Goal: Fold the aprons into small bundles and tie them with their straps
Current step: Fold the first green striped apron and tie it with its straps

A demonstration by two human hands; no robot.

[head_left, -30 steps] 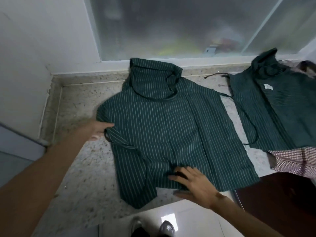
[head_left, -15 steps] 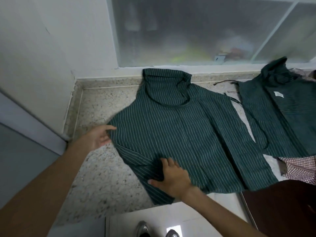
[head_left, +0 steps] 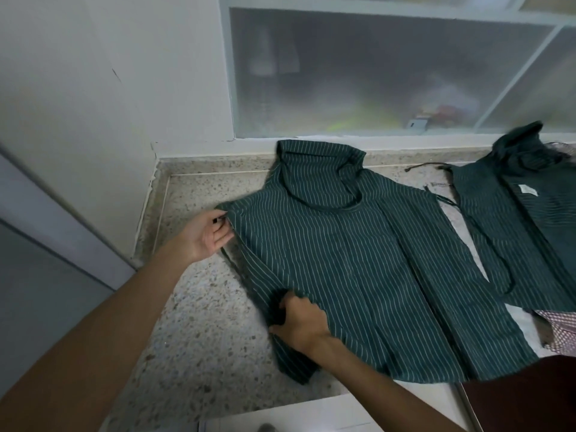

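Note:
A dark green striped apron [head_left: 352,254] lies spread on the speckled stone counter [head_left: 199,332], its bib folded down at the far end. My left hand [head_left: 207,236] pinches the apron's left edge near the upper corner. My right hand [head_left: 299,322] grips a bunch of the fabric at the lower left part of the apron. A second green striped apron [head_left: 523,219] lies to the right with a white label and a thin dark strap [head_left: 486,247] looping over the counter.
A frosted window [head_left: 374,73] runs along the back of the counter. A white wall [head_left: 93,104] closes the left side. A red checked cloth [head_left: 561,332] lies at the right edge, and a dark brown surface [head_left: 523,397] sits at lower right.
My left hand has closed its fingers on the apron's left edge. My right hand has curled and gathered fabric that it earlier pressed flat. The left side fold has been pulled inwards.

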